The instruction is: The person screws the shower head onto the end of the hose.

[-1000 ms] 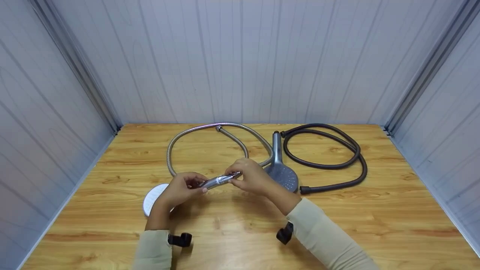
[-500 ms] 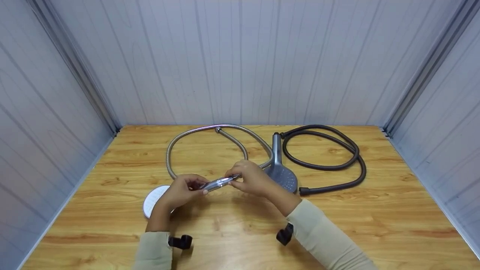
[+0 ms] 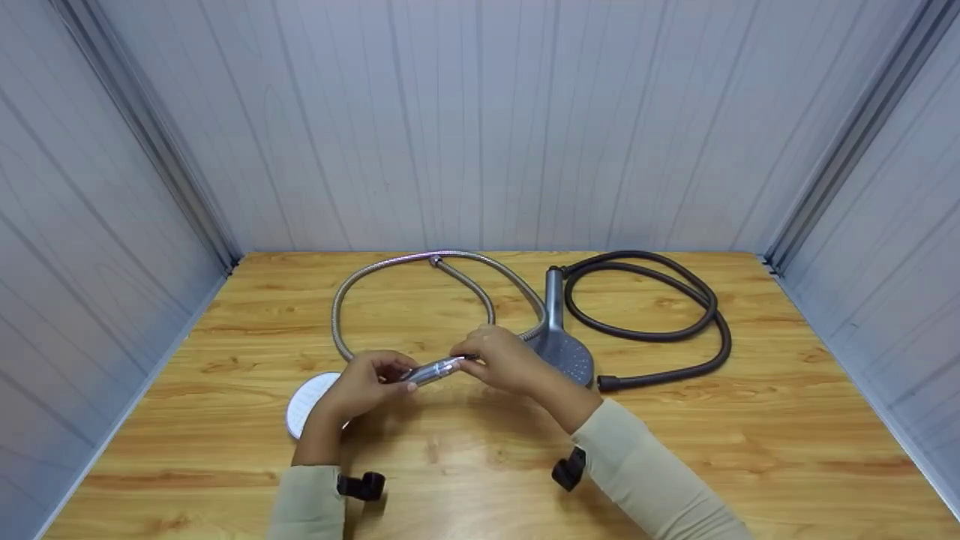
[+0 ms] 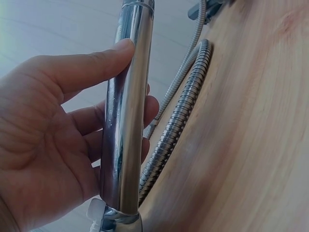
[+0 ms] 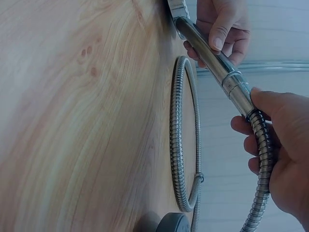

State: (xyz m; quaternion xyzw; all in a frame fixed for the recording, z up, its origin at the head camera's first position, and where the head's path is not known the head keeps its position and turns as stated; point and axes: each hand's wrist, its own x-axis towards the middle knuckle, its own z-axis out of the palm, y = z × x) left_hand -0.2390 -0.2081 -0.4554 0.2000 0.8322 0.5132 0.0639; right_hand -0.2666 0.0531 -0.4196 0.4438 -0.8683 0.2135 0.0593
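Observation:
My left hand grips the chrome handle of a hand shower, thumb on one side and fingers behind. The round white spray face of that shower shows at the left, partly behind my wrist. At the handle's other end, my right hand holds the chrome hose nut, thumb against it and fingers curled round the ribbed metal hose. Nut and handle stand in line, meeting at a ringed seam in the right wrist view. The handle slants up to the right, raised over the table.
The metal hose loops behind my hands, its free end nut lying inside the loop. Right of it lies a grey hand shower, partly behind my right hand. A dark hose is coiled at the right. Panel walls enclose the table.
My right fingers have shifted slightly along and over the hose nut, covering more of it. The left hand keeps its grip on the handle. The other shower and hose lie as before.

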